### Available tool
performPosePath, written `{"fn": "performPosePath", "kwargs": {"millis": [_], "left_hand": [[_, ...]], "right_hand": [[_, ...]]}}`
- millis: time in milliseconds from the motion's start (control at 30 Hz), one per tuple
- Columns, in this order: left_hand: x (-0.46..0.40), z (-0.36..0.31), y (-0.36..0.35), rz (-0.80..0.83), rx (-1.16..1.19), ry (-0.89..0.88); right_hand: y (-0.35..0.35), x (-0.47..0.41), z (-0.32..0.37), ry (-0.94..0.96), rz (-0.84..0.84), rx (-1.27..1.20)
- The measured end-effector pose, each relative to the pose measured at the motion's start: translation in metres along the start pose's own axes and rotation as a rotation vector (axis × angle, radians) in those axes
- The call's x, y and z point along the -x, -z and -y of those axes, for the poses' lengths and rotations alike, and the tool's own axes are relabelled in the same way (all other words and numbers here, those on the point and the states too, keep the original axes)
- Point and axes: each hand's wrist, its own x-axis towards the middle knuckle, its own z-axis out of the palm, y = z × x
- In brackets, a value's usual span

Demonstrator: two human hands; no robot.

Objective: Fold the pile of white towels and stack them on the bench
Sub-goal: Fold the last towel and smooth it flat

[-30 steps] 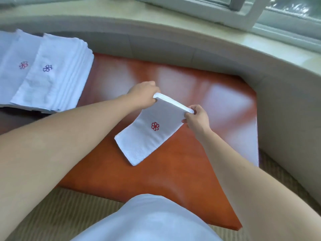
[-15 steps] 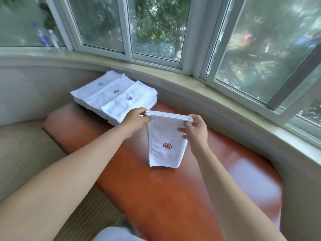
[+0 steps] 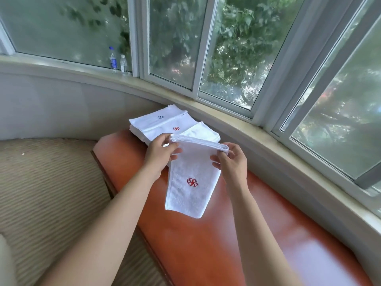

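Towel (image 3: pixel 190 182) with the red flower now hangs higher and nearer the folded stack (image 3: pixel 165 126) than half a second ago; our left hand (image 3: pixel 159 151) and right hand (image 3: pixel 232 159) pinch its top corners above the orange bench (image 3: pixel 206 244), beside curved windows (image 3: pixel 226 48).

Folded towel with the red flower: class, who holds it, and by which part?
Both hands, left hand and right hand, pinch the folded towel at its top corners.

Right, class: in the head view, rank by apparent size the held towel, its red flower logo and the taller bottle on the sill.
1. held towel
2. taller bottle, though it stands farther away
3. red flower logo
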Motion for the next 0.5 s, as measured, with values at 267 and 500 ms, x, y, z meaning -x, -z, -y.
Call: {"fn": "performPosePath", "kwargs": {"millis": [267, 500], "left_hand": [[-0.045, -0.007, 0.119, 0.018, 0.042, 0.023], [-0.105, 0.001, 0.220, 0.103, 0.013, -0.008]], "right_hand": [[-0.130, 0.019, -0.022, -0.030, -0.048, -0.033], [-0.243, 0.027, -0.039, -0.063, -0.132, -0.031]]}}
